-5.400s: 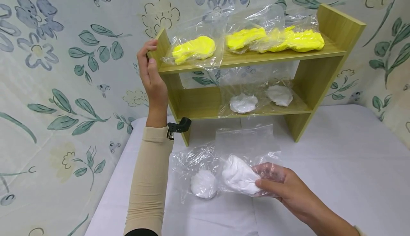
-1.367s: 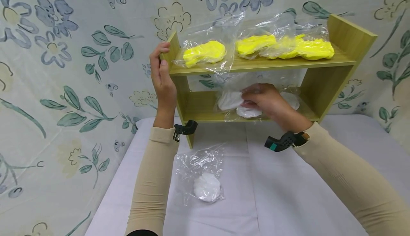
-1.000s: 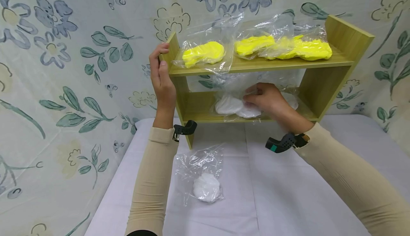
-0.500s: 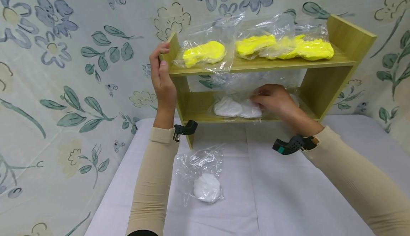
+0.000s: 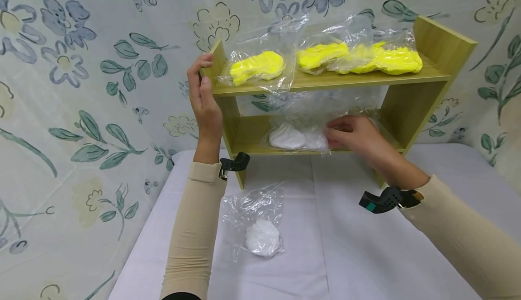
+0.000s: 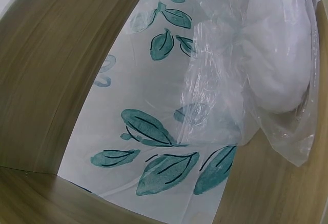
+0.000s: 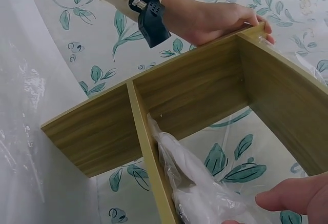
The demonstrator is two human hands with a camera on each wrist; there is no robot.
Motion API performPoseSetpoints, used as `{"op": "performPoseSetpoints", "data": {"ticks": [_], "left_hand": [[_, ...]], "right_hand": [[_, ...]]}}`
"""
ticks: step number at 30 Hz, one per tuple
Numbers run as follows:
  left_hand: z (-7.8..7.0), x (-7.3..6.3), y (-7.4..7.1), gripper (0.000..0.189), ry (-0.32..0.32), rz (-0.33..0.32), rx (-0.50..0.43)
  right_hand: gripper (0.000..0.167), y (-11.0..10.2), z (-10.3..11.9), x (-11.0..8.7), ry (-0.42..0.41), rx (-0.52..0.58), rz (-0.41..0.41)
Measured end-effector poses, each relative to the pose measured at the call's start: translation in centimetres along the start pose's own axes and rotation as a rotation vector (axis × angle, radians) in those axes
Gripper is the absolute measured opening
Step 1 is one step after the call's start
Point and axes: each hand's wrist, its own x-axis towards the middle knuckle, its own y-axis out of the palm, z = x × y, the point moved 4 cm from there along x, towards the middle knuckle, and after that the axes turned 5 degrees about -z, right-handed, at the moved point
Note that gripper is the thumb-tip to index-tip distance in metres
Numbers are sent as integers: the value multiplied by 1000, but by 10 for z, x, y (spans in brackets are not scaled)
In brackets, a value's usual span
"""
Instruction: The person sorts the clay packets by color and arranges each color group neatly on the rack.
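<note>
My left hand (image 5: 206, 110) grips the upper left side panel of a small wooden shelf (image 5: 366, 80), its fingers curled over the edge. On the lower shelf board lies a clear plastic bag with a white soft lump (image 5: 286, 137), and a second white lump (image 5: 316, 139) sits close on its right. My right hand (image 5: 354, 137) is at the right edge of these bags, thumb and fingers apart, touching the plastic at most. In the right wrist view its thumb (image 7: 289, 196) stands off the bagged white lump (image 7: 202, 198). Part of the lower board is hidden behind the right hand.
Bagged yellow lumps, one at the left (image 5: 258, 67) and others (image 5: 386, 60) at the right, lie on the top board. Another bagged white lump (image 5: 262, 238) rests on the white tablecloth (image 5: 362, 245) in front. A floral cloth (image 5: 122, 191) hangs behind.
A bagged white lump has gone from above the table onto the lower shelf in my right hand. That hand has since drawn right, its fingers parting from the bag. The left hand stays put.
</note>
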Motion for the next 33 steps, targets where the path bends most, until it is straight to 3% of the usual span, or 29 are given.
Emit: {"op": "performPoseSetpoints", "data": {"ticks": [14, 23, 33], "left_hand": [[-1, 2, 1, 32, 4, -7, -16], [0, 1, 1, 32, 1, -8, -27], [0, 0, 0, 32, 9, -6, -33]], "right_hand": [[44, 12, -13, -31, -48, 68, 43], [46, 24, -26, -45, -17, 108, 63], [47, 41, -49, -56, 39, 239, 85]]}}
